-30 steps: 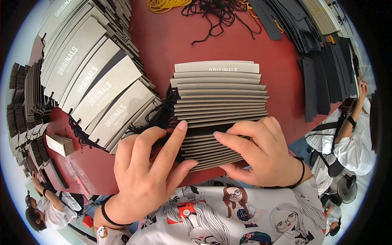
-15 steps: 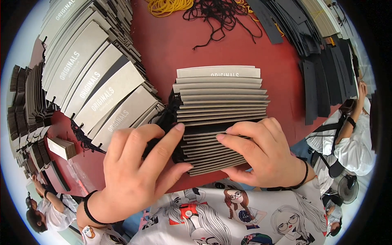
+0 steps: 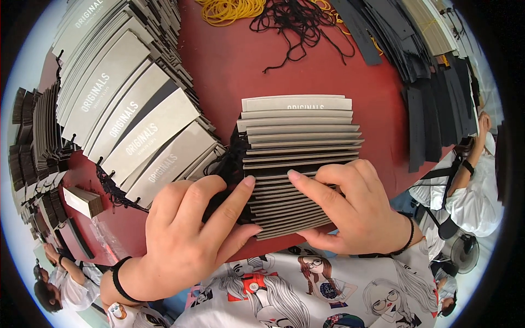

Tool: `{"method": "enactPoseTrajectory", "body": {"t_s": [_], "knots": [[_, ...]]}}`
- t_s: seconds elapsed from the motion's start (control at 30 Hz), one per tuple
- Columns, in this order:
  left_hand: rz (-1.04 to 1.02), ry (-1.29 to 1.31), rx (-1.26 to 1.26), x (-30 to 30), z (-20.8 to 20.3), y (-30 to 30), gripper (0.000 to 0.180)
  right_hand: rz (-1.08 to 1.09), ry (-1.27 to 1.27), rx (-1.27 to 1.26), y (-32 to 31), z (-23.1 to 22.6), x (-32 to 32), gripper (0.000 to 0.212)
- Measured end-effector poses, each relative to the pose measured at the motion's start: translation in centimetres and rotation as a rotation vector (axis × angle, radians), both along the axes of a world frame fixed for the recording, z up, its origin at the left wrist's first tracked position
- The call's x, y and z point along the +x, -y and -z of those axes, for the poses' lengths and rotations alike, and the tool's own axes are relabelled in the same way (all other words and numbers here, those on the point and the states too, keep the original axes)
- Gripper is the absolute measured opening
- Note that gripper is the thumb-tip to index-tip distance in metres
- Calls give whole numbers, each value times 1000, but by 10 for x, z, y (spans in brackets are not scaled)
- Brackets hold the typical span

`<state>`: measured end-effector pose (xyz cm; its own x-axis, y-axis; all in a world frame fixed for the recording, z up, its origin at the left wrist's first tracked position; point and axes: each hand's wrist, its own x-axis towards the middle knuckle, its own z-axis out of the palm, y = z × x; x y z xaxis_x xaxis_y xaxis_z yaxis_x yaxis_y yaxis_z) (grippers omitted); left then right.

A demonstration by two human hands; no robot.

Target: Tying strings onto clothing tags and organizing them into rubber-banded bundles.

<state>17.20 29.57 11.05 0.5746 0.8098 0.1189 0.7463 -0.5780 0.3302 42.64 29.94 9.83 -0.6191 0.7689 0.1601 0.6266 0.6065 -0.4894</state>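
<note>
From where I stand, the row of grey cards (image 3: 303, 137) sits towards the middle of the near edge of the red desk (image 3: 328, 82), cards on edge one behind another, with black cords (image 3: 234, 158) bunched along its left side. A dark gap splits the row.

What has just changed is small: the right hand (image 3: 354, 210) has its forefinger stretched a little further, the tip now up at the near lip of that gap, while before it lay lower, close beside the next finger. To me that suggests the fingering has moved on by an edge or so, with the near part kept together as a packet.

That hand is arched over the near packet, thumb at its near end, and appears to be holding it. The left hand (image 3: 191, 218) is spread, forefinger at the cards' left ends by the gap, thumb low at the near corner; I cannot tell whether it grips or only steadies.

The rest lies about them: printed cards (image 3: 149, 141) in fanned stacks along the desk's left side, a black cord tangle (image 3: 301, 27) and yellow loops (image 3: 229, 11) towards the far edge, dark strips (image 3: 429, 115) at the right edge.
</note>
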Motion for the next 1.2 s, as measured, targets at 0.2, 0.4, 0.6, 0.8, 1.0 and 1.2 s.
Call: {"method": "enactPoseTrajectory", "body": {"t_s": [0.2,0.4,0.6,0.8,1.0,1.2], "knots": [[3,22,-36,0,0,-5,61,-4,20,4,0,-1,0,66],[-3,-24,-15,1,1,-11,63,24,11,21,0,0,0,65],[14,-16,-28,1,-2,-12,61,-9,40,17,-4,2,4,64],[12,-62,-80,10,-15,-24,66,-55,-20,4,-9,6,6,65],[19,-99,-142,12,-13,-29,71,-54,-28,-23,-8,9,7,69],[23,-72,-141,9,-13,-28,71,-71,-1,7,-10,8,8,74]]}}
